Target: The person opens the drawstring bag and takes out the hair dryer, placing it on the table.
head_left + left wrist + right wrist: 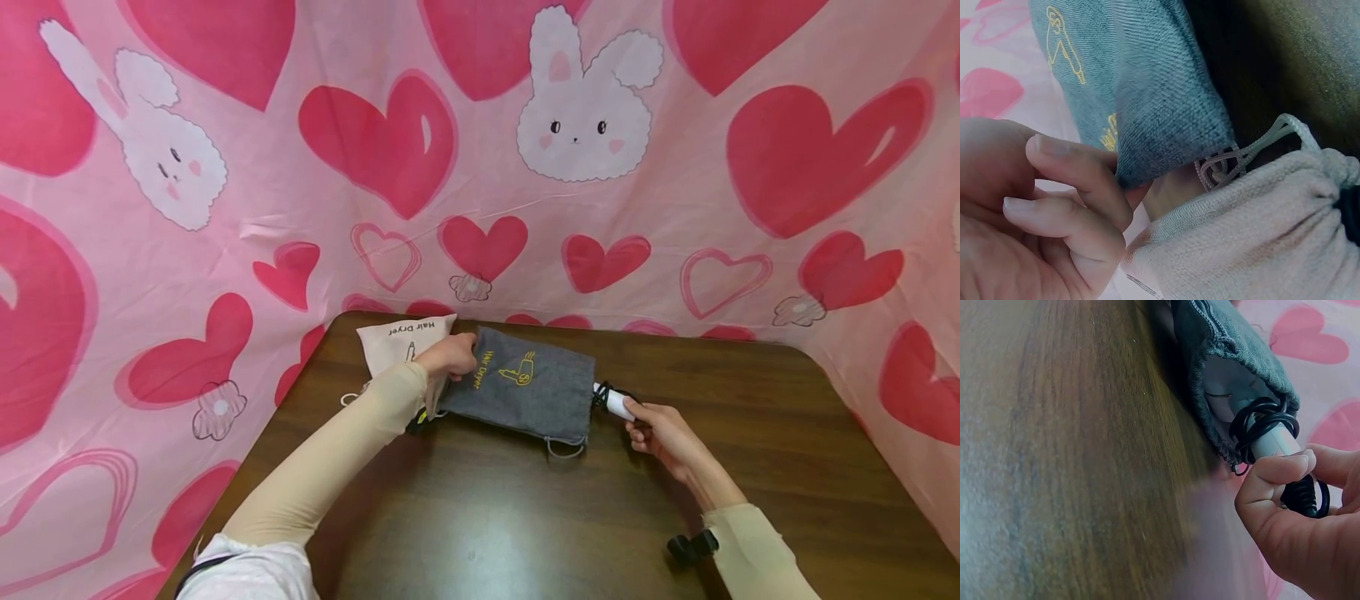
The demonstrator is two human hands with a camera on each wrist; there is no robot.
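Observation:
A grey drawstring bag point(555, 392), printed with a yellow hair dryer and lettering, lies across the table's back middle. My left hand point(450, 357) pinches its closed left corner, which shows up close in the left wrist view. From the bag's right-hand mouth sticks the white handle of a hair dryer point(619, 406), with a black cord point(1260, 425) wound round it. My right hand point(663, 433) grips the handle's end between thumb and fingers. The dryer's rest is inside the bag, mostly hidden; the right wrist view looks into the open mouth.
A pale drawstring bag point(386, 343), also lettered Hair Dryer, lies at the back left, partly under my left hand. Something black and yellow point(422, 421) shows by its mouth. Behind the brown wooden table point(480, 517) hangs a pink cloth point(495, 196) with hearts and rabbits.

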